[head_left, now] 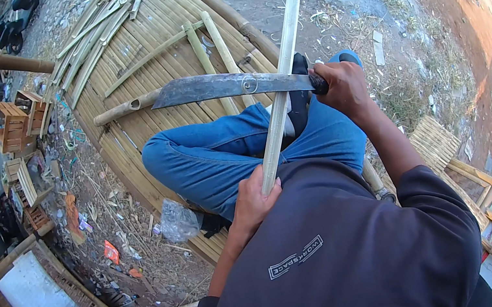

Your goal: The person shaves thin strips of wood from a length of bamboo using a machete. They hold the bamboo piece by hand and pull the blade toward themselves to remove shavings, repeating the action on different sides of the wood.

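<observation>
My left hand [254, 199] grips the near end of a long pale bamboo slat [280, 85], which slants up and away over my blue-jeaned knees. My right hand [343, 87] holds the dark handle of a big steel chopping blade [227, 84]. The blade lies crosswise, pointing left, and its edge meets the slat near the slat's middle. I sit cross-legged on a bamboo platform [124, 135].
Loose bamboo strips [99, 31] and split poles [201, 49] lie on the platform ahead. Small wooden crates [13, 122] stand at the left among litter. Bare dirt ground [404, 7] spreads to the right, with a small slatted panel [432, 144] beside me.
</observation>
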Available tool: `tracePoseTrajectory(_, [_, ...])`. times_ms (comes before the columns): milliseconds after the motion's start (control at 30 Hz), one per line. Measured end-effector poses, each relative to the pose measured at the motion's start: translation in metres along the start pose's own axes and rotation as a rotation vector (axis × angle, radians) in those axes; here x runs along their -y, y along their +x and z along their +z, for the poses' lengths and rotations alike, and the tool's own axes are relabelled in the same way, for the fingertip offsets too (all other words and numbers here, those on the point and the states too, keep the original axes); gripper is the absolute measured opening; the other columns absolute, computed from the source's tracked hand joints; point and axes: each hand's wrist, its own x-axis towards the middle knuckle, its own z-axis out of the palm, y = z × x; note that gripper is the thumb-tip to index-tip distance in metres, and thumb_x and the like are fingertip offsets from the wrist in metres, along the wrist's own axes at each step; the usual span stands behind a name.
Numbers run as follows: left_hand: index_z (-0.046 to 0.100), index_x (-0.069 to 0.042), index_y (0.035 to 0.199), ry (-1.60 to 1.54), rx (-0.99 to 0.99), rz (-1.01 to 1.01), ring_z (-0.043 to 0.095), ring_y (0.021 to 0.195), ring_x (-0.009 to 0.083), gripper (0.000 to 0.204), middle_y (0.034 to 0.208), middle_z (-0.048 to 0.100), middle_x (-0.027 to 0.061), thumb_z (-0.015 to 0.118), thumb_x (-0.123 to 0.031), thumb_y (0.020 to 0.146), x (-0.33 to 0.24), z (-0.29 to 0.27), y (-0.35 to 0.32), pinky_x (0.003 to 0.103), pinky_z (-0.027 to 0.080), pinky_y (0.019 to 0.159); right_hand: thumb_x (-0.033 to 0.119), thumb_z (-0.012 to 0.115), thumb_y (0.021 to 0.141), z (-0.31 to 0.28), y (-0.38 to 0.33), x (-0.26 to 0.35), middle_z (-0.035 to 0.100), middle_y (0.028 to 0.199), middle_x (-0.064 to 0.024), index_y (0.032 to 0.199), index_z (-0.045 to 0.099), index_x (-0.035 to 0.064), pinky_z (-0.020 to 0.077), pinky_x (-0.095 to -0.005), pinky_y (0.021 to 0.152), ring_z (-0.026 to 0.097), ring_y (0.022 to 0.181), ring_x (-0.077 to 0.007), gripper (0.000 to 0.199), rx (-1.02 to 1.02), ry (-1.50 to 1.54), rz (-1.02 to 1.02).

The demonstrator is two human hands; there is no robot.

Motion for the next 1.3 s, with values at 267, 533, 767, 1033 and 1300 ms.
tracePoseTrajectory(267, [0.059, 0.001, 0.1, 0.02, 0.003, 0.056, 0.059, 0.056, 0.0294, 0.019, 0.068, 0.058, 0.0167, 0.068, -0.011, 0.088, -0.006, -0.001, 0.001, 0.036, 0.046, 0.057, 0.013, 0.072, 0.079, -0.01, 0.009, -0.019, 0.061, 0.068, -0.0104, 0.074, 0.058, 0.0077, 0.0474, -0.0436, 0.059, 0.063, 0.064, -0.0337, 0.015, -0.092, -0.075, -0.041])
tracePoseTrajectory(533, [0.057, 0.002, 0.094, 0.041, 0.069, 0.086, 0.063, 0.062, 0.039, 0.016, 0.07, 0.06, 0.0214, 0.067, -0.008, 0.088, 0.005, -0.004, -0.026, 0.04, 0.048, 0.059, 0.022, 0.067, 0.077, -0.039, 0.056, -0.125, 0.069, 0.076, -0.0188, 0.087, 0.071, 0.0125, 0.0522, -0.0493, 0.067, 0.067, 0.076, -0.0396, 0.014, -0.215, -0.373, 0.497])
tracePoseTrajectory(767, [0.062, 0.003, 0.109, 0.019, 0.021, -0.006, 0.066, 0.064, 0.0177, 0.026, 0.072, 0.064, 0.0149, 0.069, -0.015, 0.09, 0.014, 0.003, -0.02, 0.033, 0.05, 0.063, 0.042, 0.072, 0.082, -0.045, 0.043, -0.306, 0.071, 0.086, -0.021, 0.088, 0.071, -0.0023, 0.0523, -0.0488, 0.076, 0.069, 0.083, -0.0375, 0.045, -0.372, -0.191, 1.043])
tracePoseTrajectory(1033, [0.058, 0.001, 0.104, -0.14, -0.041, -0.061, 0.051, 0.059, 0.0111, 0.025, 0.065, 0.055, 0.0026, 0.07, -0.016, 0.091, 0.012, 0.0, -0.004, 0.03, 0.042, 0.056, 0.034, 0.078, 0.082, -0.009, 0.024, -0.146, 0.062, 0.064, -0.0108, 0.079, 0.068, -0.0012, 0.0451, -0.0379, 0.06, 0.055, 0.058, -0.0208, 0.036, -0.217, 0.216, 0.745])
tracePoseTrajectory(1300, [0.048, -0.002, 0.122, -0.236, 0.063, -0.153, 0.048, 0.059, 0.0107, 0.03, 0.068, 0.05, 0.0003, 0.059, -0.013, 0.097, 0.011, -0.005, 0.0, 0.03, 0.038, 0.057, 0.016, 0.074, 0.075, 0.024, -0.018, 0.008, 0.061, 0.065, -0.0169, 0.079, 0.065, 0.0061, 0.045, -0.0415, 0.054, 0.06, 0.058, -0.0357, 0.014, 0.079, 0.422, 0.266])
